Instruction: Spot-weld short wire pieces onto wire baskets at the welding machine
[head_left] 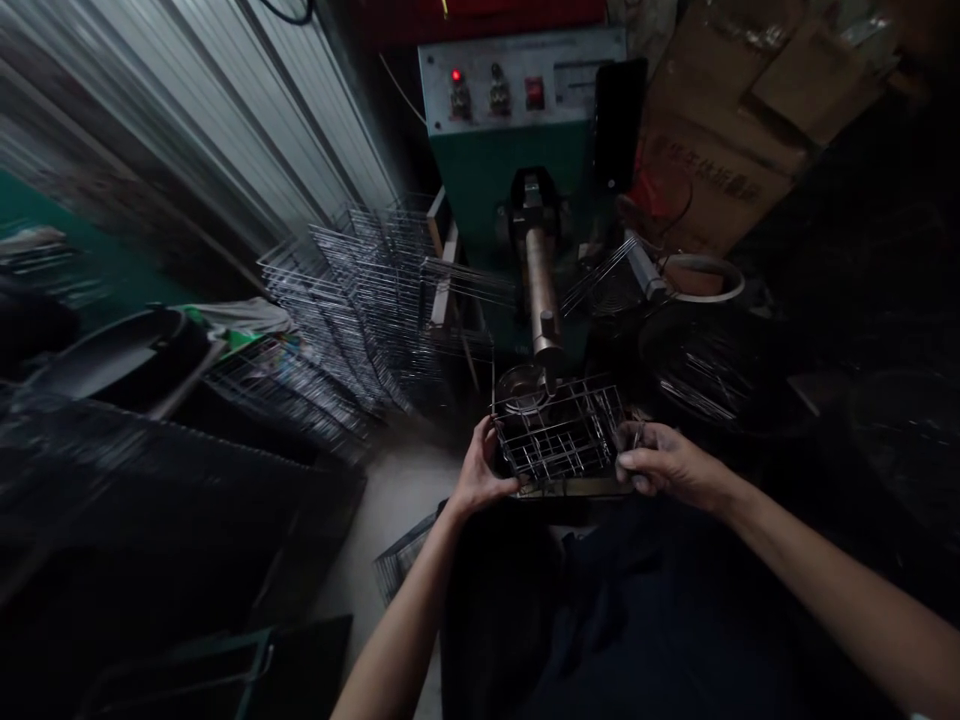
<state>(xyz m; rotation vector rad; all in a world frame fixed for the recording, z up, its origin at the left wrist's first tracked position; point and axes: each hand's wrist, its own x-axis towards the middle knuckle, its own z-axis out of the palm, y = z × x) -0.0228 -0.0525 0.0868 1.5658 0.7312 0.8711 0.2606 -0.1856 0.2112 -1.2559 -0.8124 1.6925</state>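
Metal grid (561, 437) between both hands (480, 476) (666, 462)

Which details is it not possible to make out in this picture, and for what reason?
Head view, what the right hand may hold: covered by its own fingers and lost in the dark.
Head view, single wires of the stacked racks: blurred.
Head view, printing on the control panel: too small.
Head view, rest of the left forearm: cut off by the bottom edge.
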